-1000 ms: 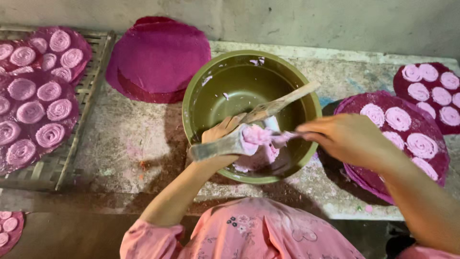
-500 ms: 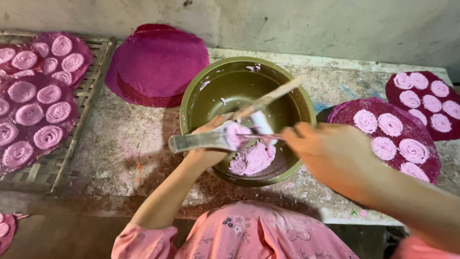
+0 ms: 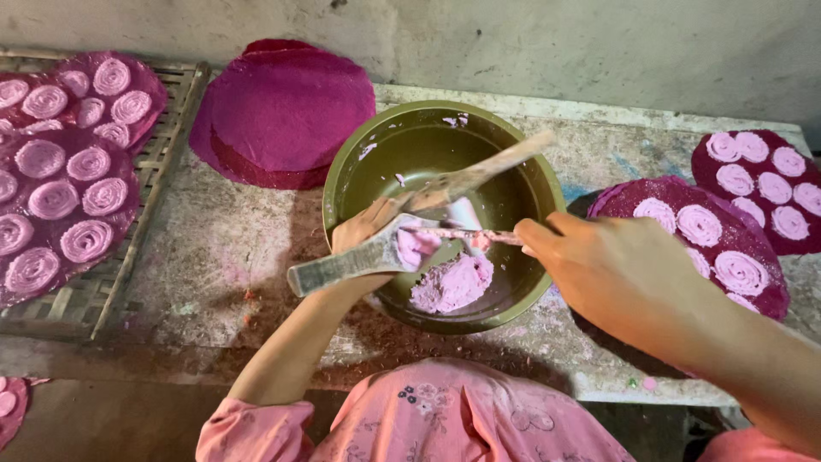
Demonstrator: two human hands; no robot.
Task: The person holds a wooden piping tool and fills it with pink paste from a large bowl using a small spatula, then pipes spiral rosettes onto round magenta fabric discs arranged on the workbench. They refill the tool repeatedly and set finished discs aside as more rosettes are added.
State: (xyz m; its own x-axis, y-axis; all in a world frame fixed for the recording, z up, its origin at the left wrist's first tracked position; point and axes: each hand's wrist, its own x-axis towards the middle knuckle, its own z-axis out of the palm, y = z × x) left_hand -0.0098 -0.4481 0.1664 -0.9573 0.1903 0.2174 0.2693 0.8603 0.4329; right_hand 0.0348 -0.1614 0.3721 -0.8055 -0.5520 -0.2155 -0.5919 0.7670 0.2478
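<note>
While your left hand (image 3: pixel 363 231) fingers curl tight round flat wooden paddle (image 3: pixel 359 259), right hand (image 3: pixel 611 269) fingertips pinch thin stick (image 3: pixel 466 233), scraping pink paste (image 3: pixel 451 282) off paddle over green bowl (image 3: pixel 363 167); paste lump sits at bowl bottom; filling step, seemingly; next calls for fresh scoop; coiled discs (image 3: pixel 701 227) right of bowl.

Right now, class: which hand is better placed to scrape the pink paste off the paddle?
Right hand: its thin stick already touches the paste on the paddle, which the left hand holds.
</note>
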